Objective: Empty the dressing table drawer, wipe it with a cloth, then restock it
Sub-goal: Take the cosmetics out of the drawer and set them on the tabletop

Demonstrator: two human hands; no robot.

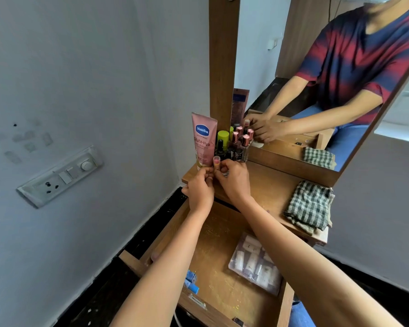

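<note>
Here, the small tube (pixel 216 162), pinkish with a clear cap, stands upright at the front left of the dressing table top (pixel 272 185), held between both hands just in front of the other toiletries. The left hand (pixel 200 190) reaches in from below, forearm stretched over the open drawer, back of the hand up, its fingertips curled in and pinching the tube's lower part from the left. The right hand (pixel 234 182) comes in beside it, knuckles up, thumb and fingers bent round the same tube from the right; the two hands touch at the fingertips. A scrap of white label shows under the right fingers, its print too small to read.

Just behind the tube stands a pink squeeze tube (pixel 203 140) marked "Vaseline" on a blue badge, then "Gluta-Hya" and, lower, "10X". Beside it are a green-capped bottle (pixel 223 137) and a cluster of small nail polish bottles (pixel 237 147).

The drawer (pixel 213 241) below is pulled out; it holds a clear pouch (pixel 255 265) of small pale bottles on the right and blue items (pixel 191 280) by the left arm. A checked cloth (pixel 308 206) lies crumpled on the table's right end, under the mirror (pixel 281 55).
</note>
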